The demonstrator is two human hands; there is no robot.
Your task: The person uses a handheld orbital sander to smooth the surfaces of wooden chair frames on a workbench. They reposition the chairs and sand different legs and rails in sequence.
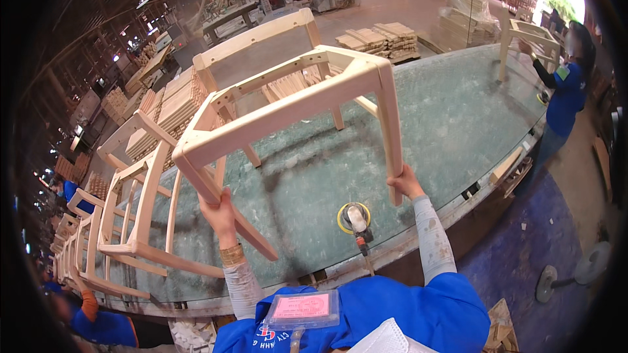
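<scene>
Unfinished pale wood chair frame [294,95], legs gripped by left hand [221,217] and right hand [405,183]; fingers partly hidden; over green mottled desk [458,111].

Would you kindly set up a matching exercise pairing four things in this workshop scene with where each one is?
Things:
1. left hand
2. right hand
3. sander
4. co-worker's chair frame

Places:
A. lying on the green table between the arms
B. standing at the table's far right end
C. gripping the raised chair frame by its right leg
D. gripping its left leg

Pairs: 1-D, 2-C, 3-A, 4-B
</scene>
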